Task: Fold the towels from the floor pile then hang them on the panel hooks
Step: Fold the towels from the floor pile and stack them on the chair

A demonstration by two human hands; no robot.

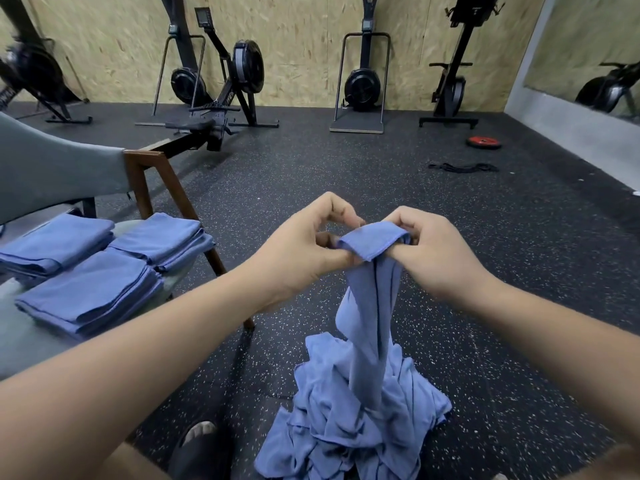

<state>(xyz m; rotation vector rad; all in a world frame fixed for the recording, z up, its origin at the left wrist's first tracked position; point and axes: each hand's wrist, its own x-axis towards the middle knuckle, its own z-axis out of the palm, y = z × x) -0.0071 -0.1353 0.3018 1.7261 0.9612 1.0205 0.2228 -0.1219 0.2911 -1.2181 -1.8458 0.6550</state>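
Towel pile (346, 427) cut by bottom edge — leftmost machine (31, 71) blurred.

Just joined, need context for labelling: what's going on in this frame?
A person is partway through folding towels. The left hand and right hand both pinch the top edge of one blue towel, held up so that it hangs down to the floor pile of crumpled towels. Three folded stacks sit on the chair at the left. No panel hooks are in view, so hanging cannot be judged.
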